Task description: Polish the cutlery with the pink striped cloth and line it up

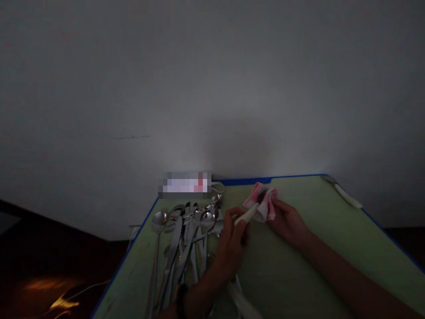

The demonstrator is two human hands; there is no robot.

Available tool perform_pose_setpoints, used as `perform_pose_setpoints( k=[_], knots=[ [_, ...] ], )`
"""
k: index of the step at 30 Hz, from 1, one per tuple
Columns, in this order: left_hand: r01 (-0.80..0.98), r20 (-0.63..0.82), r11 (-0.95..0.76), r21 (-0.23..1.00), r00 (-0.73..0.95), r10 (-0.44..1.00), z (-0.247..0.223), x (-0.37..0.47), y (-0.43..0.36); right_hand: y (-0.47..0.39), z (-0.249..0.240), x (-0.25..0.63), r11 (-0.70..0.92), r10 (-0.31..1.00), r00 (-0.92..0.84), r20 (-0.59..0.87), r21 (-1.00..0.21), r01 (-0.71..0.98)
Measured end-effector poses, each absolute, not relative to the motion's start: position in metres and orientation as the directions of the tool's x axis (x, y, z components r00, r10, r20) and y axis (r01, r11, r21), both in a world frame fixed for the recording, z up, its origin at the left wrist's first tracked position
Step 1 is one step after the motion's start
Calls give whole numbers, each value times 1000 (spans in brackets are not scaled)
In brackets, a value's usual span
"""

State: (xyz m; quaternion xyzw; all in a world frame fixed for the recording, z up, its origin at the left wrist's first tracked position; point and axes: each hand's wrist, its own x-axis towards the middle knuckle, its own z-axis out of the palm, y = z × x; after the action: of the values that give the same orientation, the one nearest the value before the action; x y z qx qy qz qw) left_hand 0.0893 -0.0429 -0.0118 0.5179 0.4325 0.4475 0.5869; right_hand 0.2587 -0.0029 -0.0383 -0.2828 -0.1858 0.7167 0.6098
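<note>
The left hand (pixel 232 243) is curled, fingers bent and closed around a pale handle (pixel 249 214) that slants up and to the right out of its grip. Its forearm comes in from the bottom edge, rising to the right, with a dark band (pixel 181 301) at the wrist. The right hand (pixel 288 223) faces it, nearly shut, pinching a pink and white cloth (pixel 254 195) between thumb and fingers; its forearm runs up and leftward from the lower right corner. The cloth is folded about the handle's far end, where a dark bit shows between the folds; what the end is, I cannot tell. Both hands are raised a little over the green table (pixel 318 208). Just left of the left hand lies a heap of cutlery (pixel 179 235), spoons and knives mostly. A pale-handled utensil (pixel 347 196) lies along the table's right edge, well apart. Behind stands a grey wall (pixel 212 79).
</note>
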Motion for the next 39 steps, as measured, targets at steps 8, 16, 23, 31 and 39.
perform_pose_setpoints(
  k=[8,16,23,31,39],
  knots=[
    [279,-97,-51,959,494,864,-6,91,-45,0,-29,256,-149,985,-67,-158,-590,-794],
    [502,-94,-230,834,539,837,-5,91,-41,0,-33,259,-103,994,-42,-104,-697,-710],
    [543,-94,-279,792,560,823,-2,89,-42,4,-32,262,-202,978,-188,-90,-641,-740],
    [407,59,-329,852,551,832,-5,90,-40,8,-35,259,-210,973,-220,-65,-632,-746],
    [255,-8,-120,960,452,892,-6,90,-40,5,-31,257,-265,964,-213,-158,-536,-801]
  ],
)
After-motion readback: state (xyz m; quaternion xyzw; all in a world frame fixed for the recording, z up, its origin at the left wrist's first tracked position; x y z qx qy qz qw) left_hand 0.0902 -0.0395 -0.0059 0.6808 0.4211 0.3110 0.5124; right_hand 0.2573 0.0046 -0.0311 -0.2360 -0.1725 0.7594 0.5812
